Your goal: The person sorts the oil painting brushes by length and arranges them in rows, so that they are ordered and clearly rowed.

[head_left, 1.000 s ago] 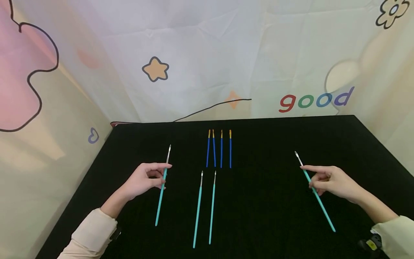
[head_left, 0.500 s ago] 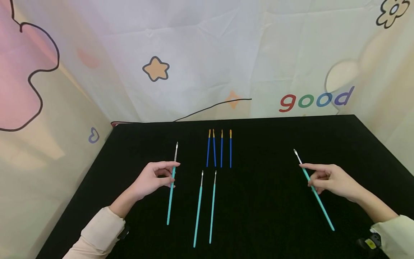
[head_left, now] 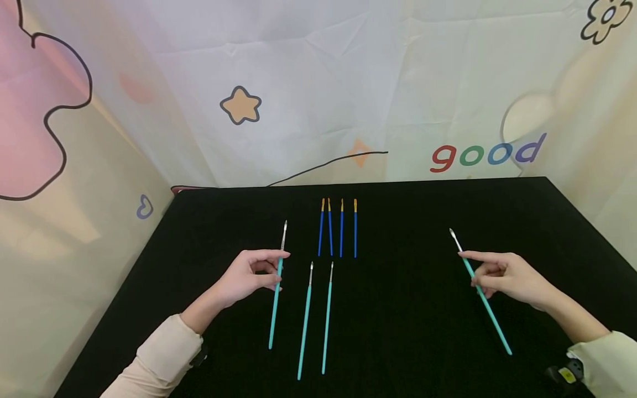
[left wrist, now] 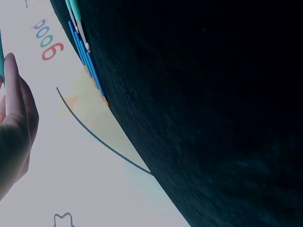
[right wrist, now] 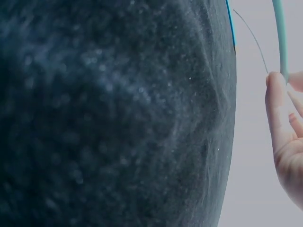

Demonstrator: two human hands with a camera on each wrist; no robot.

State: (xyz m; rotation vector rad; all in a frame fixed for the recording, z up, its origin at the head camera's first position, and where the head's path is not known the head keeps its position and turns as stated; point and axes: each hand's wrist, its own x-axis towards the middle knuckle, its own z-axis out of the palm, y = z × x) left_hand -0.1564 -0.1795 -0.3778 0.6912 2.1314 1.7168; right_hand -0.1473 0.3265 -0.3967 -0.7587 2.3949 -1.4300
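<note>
In the head view my left hand (head_left: pixel 256 273) pinches a turquoise paintbrush (head_left: pixel 275 309) by its upper handle, bristles pointing away from me. My right hand (head_left: pixel 510 276) holds another turquoise paintbrush (head_left: pixel 492 315) the same way, slanted with its tip to the upper left. Between the hands, nearer the left one, two more turquoise paintbrushes (head_left: pixel 305 326) (head_left: pixel 327 326) lie side by side on the black table. The left wrist view shows the left hand (left wrist: pixel 16 123) at its edge, with only a sliver of brush. A turquoise handle (right wrist: pixel 281 38) rises from the right hand (right wrist: pixel 284 127) in the right wrist view.
Several small blue paintbrushes (head_left: pixel 340 235) with golden tips lie in a row farther back on the black table (head_left: pixel 408 309). A pale printed cloth (head_left: pixel 318 83) hangs behind the table and along its sides.
My left hand has moved right with its paintbrush, closer to the two lying turquoise ones. The right hand and its brush have shifted slightly left. The brushes on the table have stayed put.
</note>
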